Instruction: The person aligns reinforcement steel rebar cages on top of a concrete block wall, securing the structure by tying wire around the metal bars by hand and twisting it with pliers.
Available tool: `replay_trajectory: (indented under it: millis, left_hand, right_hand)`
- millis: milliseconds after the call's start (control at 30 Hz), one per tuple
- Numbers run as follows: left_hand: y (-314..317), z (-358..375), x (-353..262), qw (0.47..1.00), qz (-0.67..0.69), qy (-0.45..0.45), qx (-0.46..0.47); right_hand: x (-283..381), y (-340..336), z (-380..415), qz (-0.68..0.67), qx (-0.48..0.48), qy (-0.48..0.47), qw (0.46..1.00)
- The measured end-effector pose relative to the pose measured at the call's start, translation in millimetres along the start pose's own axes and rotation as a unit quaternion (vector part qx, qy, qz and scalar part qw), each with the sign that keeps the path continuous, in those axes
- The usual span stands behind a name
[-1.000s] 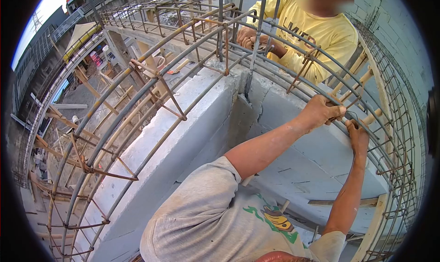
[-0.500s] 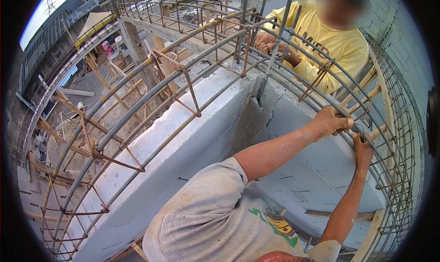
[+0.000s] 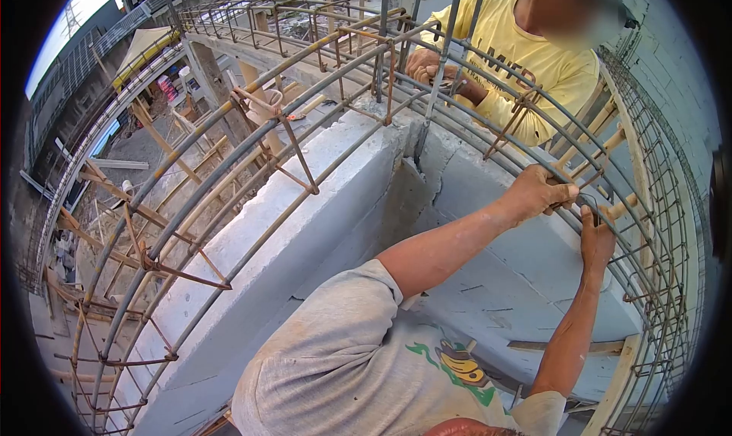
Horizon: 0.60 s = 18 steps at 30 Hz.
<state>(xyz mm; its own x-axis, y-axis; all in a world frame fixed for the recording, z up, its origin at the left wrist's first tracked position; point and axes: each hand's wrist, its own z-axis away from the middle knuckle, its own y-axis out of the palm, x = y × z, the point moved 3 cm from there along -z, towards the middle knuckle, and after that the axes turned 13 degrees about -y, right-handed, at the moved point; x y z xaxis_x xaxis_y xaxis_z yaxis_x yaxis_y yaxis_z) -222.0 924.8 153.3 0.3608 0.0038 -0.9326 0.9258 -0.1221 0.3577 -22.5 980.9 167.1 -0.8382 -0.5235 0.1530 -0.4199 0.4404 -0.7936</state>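
Rebar cage (image 3: 305,93): grey and rust-brown bars curving over a concrete beam (image 3: 305,207), one stirrup (image 3: 591,184) at its far right gripped by left hand (image 3: 537,192) clenched above and right hand (image 3: 596,234) closed just beneath, bars crowding both; one co-worker's two hands (image 3: 423,66) beyond.

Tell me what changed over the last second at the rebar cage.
Little changed. The view swung slightly, so everything shifts in frame. The left hand still grips the rebar, and the right hand still holds on just beside it, at the same joint. The co-worker's hands stay on the bars across the concrete beam.
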Motion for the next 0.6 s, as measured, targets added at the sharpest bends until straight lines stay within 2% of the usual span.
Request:
replay_trajectory:
  millis: [100,200,300,367,467,500,600]
  left_hand:
    - [0.6,-0.5,0.6,1.0,-0.004,-0.002,-0.003]
    - [-0.5,-2.3,2.0,1.0,-0.008,0.004,0.001]
    - [-1.5,-2.0,1.2,1.0,-0.013,0.007,-0.006]
    - [0.2,2.3,-2.1,1.0,-0.022,-0.004,-0.008]
    - [1.3,-0.2,1.8,0.999,-0.037,-0.016,-0.025]
    - [1.7,-0.1,1.3,0.999,-0.045,-0.012,-0.02]
    - [5.3,3.7,2.0,0.995,-0.075,-0.005,-0.059]
  right_hand:
    - [3.3,-1.4,2.3,0.014,0.001,0.046,0.999]
    - [5.7,-0.2,2.4,0.056,0.019,0.05,0.997]
    - [4.7,3.4,3.6,0.075,-0.014,0.02,0.997]
    - [12.6,2.9,6.4,0.09,-0.055,0.035,0.994]
    - [17.5,2.1,10.3,0.107,-0.128,-0.019,0.986]
    - [11.1,6.5,11.9,0.103,-0.203,-0.085,0.97]
    - [7.4,9.5,15.3,0.083,-0.227,-0.071,0.968]
